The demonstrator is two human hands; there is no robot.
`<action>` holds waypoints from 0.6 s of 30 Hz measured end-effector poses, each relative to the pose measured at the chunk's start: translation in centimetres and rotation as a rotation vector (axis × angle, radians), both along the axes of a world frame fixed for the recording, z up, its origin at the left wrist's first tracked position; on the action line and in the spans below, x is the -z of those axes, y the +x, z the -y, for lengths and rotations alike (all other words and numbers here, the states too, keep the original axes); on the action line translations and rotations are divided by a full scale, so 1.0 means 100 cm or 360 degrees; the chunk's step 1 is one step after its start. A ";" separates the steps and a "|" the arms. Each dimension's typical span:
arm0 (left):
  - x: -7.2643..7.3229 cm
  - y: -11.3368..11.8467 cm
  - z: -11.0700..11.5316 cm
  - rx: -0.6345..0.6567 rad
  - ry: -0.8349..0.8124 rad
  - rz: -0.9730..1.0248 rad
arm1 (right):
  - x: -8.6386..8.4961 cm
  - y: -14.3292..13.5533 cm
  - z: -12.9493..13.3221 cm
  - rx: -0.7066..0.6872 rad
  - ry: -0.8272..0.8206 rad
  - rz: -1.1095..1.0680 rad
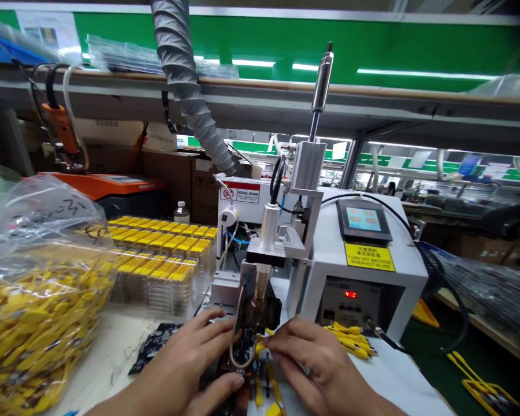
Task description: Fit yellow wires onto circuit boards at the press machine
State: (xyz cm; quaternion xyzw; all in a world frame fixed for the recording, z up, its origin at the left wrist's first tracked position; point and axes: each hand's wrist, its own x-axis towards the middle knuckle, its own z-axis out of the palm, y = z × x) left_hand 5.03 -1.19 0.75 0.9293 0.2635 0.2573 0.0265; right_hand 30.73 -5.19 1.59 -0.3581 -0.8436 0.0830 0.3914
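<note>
White benchtop machine (331, 248) biggest, its touchscreen washed out. Clear plastic bag (43, 306) of yellow cables at left, cut off by the frame edge; handwriting on it too creased to read. Stacked clear trays (149, 297) of yellow parts behind, partly covered by the bag. Grey ribbed hose (177, 63) hangs down, top cut off. Left hand (193, 352) – thumb and fingers set apart around the dark circuit board (243, 346); cannot tell if it grips. Right hand (309, 352) – narrow, fingertips bunched at a yellow lead (265, 333); contact too small to make out. Board sits under the machine's metal head (269, 228), half hidden by fingers and a pale wire loop. Black boards (153, 345) partly behind left hand; yellow cable pile (354, 341) beyond right hand.
</note>
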 end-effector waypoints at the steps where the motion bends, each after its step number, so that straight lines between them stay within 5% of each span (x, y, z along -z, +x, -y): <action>1: 0.002 0.003 0.000 -0.0016 0.0041 0.0012 | 0.000 0.000 0.000 -0.0010 0.0000 0.0003; 8: 0.007 0.018 0.000 -0.0080 0.0151 0.0178 | 0.002 0.000 -0.001 -0.0057 0.0017 0.0025; 18: -0.004 -0.002 0.000 0.0149 0.0160 -0.0085 | 0.009 0.007 -0.003 -0.0057 0.0050 0.0182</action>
